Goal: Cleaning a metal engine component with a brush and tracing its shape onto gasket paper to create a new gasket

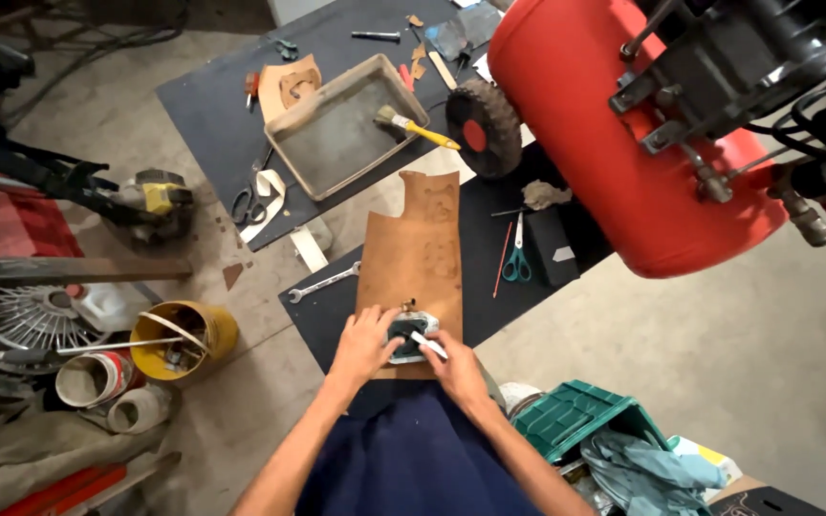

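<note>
From the head camera, looking straight down, the person's left hand (363, 346) lay pressed on a small dark, grey-edged metal part (407, 339), its fingers curled against the part's left side and holding it down. That part sat on the near end of a long tan sheet of leather-like material (415, 250), which stretched away from the person across a dark mat (336, 320) on the concrete floor. The right hand (458, 371) was clenched round a thin white marking stick (427, 344), its tip laid across the dark part. The two hands were close together, almost touching over the part. Just left of the sheet a silver open-ended spanner (325, 283) lay on the mat; to the right, a pair of teal-handled scissors (516, 256) rested beside a thin red rod (502, 258). Farther off, a shallow grey rectangular tray (336, 134) held the bristle end of a yellow-handled paintbrush (415, 127), and black-handled scissors (249, 196) lay near its left corner. A large red cylindrical compressor tank (595, 124) with a black wheel (484, 127) filled the upper right. At the left stood a yellow bucket (193, 336); near the right forearm sat a green plastic crate (580, 413) with bluish cloth (644, 473) beside it.
</note>
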